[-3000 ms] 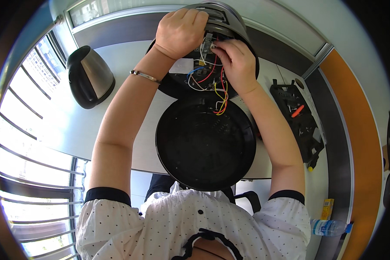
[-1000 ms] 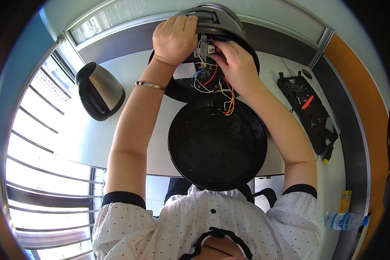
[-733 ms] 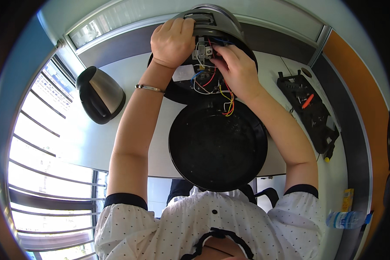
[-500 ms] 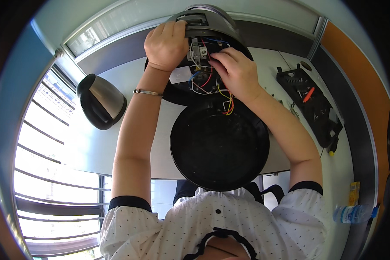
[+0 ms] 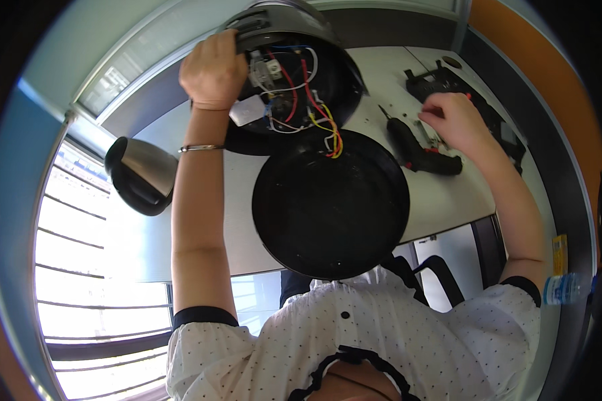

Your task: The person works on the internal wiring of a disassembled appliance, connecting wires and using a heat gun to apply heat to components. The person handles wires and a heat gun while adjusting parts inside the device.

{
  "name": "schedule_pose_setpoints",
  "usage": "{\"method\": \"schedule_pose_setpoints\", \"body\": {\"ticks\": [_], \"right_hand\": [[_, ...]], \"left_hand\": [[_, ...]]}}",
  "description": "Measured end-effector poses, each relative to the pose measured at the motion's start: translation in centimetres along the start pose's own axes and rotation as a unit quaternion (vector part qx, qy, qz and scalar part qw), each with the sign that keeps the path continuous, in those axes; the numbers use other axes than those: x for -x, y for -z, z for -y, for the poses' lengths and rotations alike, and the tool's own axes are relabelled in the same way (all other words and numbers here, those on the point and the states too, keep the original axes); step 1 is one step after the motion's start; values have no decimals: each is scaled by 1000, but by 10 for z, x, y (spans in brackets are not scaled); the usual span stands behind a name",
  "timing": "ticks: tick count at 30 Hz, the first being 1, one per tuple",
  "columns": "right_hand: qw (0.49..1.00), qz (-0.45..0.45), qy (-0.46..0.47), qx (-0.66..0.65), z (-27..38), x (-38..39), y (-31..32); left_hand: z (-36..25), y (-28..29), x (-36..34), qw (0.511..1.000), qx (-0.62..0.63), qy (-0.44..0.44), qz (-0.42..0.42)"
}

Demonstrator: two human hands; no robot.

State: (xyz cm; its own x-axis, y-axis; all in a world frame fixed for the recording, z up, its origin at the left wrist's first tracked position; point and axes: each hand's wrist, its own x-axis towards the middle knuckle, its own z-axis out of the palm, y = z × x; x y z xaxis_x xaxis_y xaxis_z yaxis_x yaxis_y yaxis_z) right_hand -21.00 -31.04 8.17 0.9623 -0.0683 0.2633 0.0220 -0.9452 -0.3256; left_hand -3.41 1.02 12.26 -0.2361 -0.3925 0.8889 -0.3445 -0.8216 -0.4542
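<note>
My left hand (image 5: 214, 70) is closed on the edge of a dark, opened cooking appliance (image 5: 354, 77) tilted on its side, its fingertips hidden. Inside show red, blue and white wires, a metal bracket and a white piece (image 5: 247, 110). Yellow and red wires run to a black round bottom cover (image 5: 331, 207), lying with its hollow side up nearest my body. To the right, apart from the appliance, my right hand (image 5: 456, 120) is closed in a pinch above small loose parts (image 5: 429, 134). Whatever its fingers hold is too small to make out. Beside it lies a black electric screwdriver (image 5: 418, 150).
A steel and black kettle (image 5: 140, 177) stands at the left by the window. Behind my right hand lies a black tool case (image 5: 441, 80). A plastic bottle (image 5: 562, 289) and a yellow box (image 5: 560, 252) are at the far right. A partition rises behind the desk (image 5: 455, 200).
My right hand has left the wires inside the appliance and moved right to the small parts. The screwdriver has come into sight. My left hand keeps its hold; the whole view has shifted.
</note>
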Motion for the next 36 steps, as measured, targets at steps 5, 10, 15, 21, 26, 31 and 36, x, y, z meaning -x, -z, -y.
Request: {"method": "schedule_pose_setpoints", "body": {"ticks": [5,10,15,21,26,31,36], "right_hand": [[992,73,-78,72,-61,55,20],[987,44,-109,109,-101,93,7],[990,-28,-114,79,-110,106,-4],[980,-113,-116,118,-119,72,-13],[994,-82,42,54,-67,72,-31],[987,6,87,138,-29,72,-52],[985,4,99,141,-40,50,-67]], "left_hand": [[6,2,3,999,10,4,34],[5,4,-2,1000,-6,-11,17],[4,2,1,999,-11,-7,31],[1,0,-2,999,-12,-5,31],[7,10,3,999,-13,-3,51],[2,-2,-1,1000,14,-10,-2],[5,1,0,1000,21,-5,-16]]}}
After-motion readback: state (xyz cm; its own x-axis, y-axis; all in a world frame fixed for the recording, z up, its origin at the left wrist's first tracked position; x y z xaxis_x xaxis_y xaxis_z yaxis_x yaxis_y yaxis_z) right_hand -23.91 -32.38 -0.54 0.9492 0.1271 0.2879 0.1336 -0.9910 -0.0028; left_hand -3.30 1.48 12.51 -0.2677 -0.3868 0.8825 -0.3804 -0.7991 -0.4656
